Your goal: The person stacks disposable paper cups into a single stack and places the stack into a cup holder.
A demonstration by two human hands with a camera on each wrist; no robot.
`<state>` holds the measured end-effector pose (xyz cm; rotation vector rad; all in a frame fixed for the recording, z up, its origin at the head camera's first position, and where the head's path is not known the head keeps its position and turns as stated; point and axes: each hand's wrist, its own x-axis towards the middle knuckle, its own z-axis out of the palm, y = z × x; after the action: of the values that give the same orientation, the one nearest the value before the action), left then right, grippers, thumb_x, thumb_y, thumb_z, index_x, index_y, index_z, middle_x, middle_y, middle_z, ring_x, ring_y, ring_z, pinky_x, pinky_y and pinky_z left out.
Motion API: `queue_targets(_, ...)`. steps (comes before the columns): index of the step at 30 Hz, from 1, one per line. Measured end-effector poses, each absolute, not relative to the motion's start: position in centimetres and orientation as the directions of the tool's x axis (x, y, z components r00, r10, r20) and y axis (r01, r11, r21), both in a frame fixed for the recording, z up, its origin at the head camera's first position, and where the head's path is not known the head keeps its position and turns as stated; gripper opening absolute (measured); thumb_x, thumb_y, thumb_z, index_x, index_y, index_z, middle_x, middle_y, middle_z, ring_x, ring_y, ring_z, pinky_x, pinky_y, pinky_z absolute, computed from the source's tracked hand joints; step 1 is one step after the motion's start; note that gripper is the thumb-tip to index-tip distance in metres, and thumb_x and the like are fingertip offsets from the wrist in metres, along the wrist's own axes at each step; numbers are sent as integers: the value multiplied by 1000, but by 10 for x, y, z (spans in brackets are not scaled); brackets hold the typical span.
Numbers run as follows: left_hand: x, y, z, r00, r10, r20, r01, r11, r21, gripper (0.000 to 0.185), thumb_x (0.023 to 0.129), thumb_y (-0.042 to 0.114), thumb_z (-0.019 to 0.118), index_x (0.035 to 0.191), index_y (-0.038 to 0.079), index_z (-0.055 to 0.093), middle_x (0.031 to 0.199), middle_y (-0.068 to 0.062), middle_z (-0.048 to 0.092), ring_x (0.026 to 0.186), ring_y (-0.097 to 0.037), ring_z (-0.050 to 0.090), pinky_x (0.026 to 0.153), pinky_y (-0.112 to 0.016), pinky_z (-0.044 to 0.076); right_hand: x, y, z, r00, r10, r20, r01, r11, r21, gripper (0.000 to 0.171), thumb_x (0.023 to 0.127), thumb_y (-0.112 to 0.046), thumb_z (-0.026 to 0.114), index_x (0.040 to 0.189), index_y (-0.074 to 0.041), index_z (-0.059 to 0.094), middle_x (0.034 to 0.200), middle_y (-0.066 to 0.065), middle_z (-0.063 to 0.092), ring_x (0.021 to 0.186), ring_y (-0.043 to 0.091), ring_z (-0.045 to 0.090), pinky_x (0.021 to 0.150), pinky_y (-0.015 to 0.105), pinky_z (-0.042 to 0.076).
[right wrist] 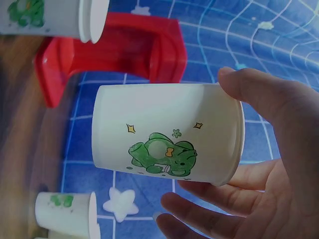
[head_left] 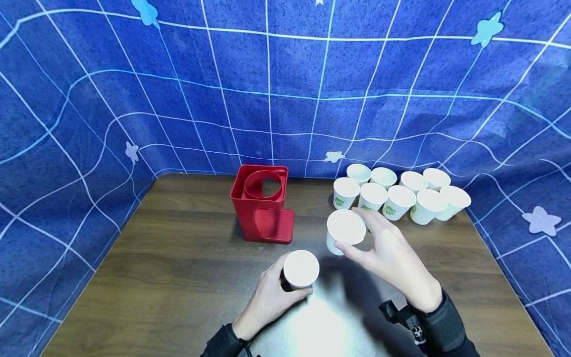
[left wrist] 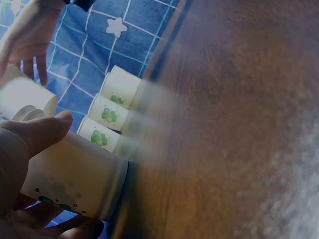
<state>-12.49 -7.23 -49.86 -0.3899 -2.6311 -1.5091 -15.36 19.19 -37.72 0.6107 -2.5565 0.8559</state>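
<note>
Gripping light, crushable paper cups: your left hand (head_left: 267, 297) wraps one cup (head_left: 301, 269); your right hand (head_left: 392, 258) pinches another (head_left: 345, 229); hold sidewalls gently.

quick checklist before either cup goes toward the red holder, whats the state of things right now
1. Right hand grips a paper cup by its rim and wall: ok.
2. Left hand holds a second cup, fingers curled round it: ok.
3. Red holder stands upright, round top opening unblocked: ok.
4. Table between hands and holder free of obstacles: ok.
5. Remaining cups grouped at the back right, away from the path: ok.
6. Whether either held cup is a single cup or a nested pair: cannot tell.
</note>
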Motion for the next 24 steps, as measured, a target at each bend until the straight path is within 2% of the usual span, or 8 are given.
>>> queue_targets(4,-125,-72,-499,-960,182,213,275,471,838,79,70,28,96,139,21,58,128,6,69,116,-12,66,98,-39,55,-151,185,-373,-823,-313,474,-538,697,-474,63,81,-36,88,134,-13,62,124,1,68,114,18,64,96,42,53)
queue_targets(16,-123,-72,-499,-958,183,221,282,458,843,79,69,26,97,138,24,59,126,11,69,112,-8,65,97,-36,54,-143,166,-366,-756,-417,504,-645,606,-466,66,79,-34,89,136,-13,62,124,-6,68,111,10,65,94,36,56)
queue_targets(24,-125,-72,-499,-955,184,232,293,474,831,77,70,27,95,137,27,58,121,11,70,106,-8,66,93,-34,55,-135,148,-370,-764,-459,453,-643,590,-488,67,83,-46,85,136,-13,62,128,-2,66,114,11,65,94,38,58)
